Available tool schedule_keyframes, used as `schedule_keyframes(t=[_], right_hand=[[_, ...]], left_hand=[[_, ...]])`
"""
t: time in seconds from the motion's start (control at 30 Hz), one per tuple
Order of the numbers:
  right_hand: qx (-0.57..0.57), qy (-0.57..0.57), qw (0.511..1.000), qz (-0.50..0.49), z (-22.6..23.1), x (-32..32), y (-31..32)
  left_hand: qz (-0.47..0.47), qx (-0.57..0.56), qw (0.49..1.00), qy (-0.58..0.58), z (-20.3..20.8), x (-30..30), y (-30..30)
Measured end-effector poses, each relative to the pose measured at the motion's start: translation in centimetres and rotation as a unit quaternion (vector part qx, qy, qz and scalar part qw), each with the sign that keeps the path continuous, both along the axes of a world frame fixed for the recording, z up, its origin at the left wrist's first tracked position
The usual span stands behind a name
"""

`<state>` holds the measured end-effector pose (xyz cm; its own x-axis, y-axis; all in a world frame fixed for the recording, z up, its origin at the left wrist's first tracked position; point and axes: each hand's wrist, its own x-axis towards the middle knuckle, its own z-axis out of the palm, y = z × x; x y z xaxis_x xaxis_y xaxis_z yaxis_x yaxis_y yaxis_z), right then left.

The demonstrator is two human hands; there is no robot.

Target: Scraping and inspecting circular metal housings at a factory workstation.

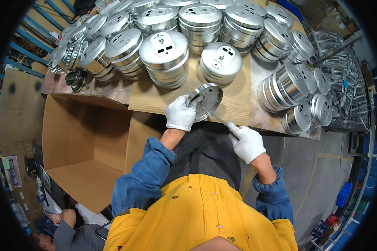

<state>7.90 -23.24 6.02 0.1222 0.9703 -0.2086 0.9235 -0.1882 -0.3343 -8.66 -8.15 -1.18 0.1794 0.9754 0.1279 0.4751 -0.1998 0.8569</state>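
Note:
My left hand (181,113), in a white glove, grips a round silver metal cover (212,99) by its left rim. The cover is tilted at the table's near edge, its hollow inner side and raised rim showing. In my gloved right hand (249,144) is a slim hand tool (233,128) with a pale handle and a thin shaft. Its shaft points up and left to the cover's lower right rim; whether the tip touches cannot be made out. Just beyond, a short stack of similar covers (221,62) stands beside a taller stack (164,58).
Many more stacked covers (200,25) fill the table's back. Tilted stacks (282,85) lie at right, before a heap of metal parts (343,79). Cardboard (238,100) covers the tabletop's middle. A large open carton (109,138) stands at left; another person (71,230) is at lower left.

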Motion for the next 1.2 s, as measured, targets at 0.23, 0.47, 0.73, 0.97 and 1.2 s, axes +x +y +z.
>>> schedule_keyframes(t=[0.23, 0.47, 0.73, 0.97, 1.2], right_hand=[[-0.038, -0.068, 0.996, 0.051, 0.6, -2.0, 1.4], [-0.044, -0.092, 0.992, 0.077, 1.1, -2.3, 2.2], [-0.029, -0.153, 0.973, 0.169, 2.1, -3.0, 3.2], [-0.031, -0.129, 0.975, 0.177, 1.2, -3.2, 3.8], [0.020, -0.155, 0.986, 0.049, -6.0, -5.8, -0.9]], left_hand=[[-0.027, 0.109, 0.993, 0.047, 1.6, 0.1, -1.2], [-0.040, 0.130, 0.989, 0.059, 1.8, 0.0, -1.3], [-0.021, 0.139, 0.989, 0.037, 1.8, 0.2, -1.4], [0.017, 0.092, 0.995, 0.036, 0.6, 0.2, -0.9], [0.064, 0.031, 0.996, -0.050, -1.3, 0.0, 0.1]])
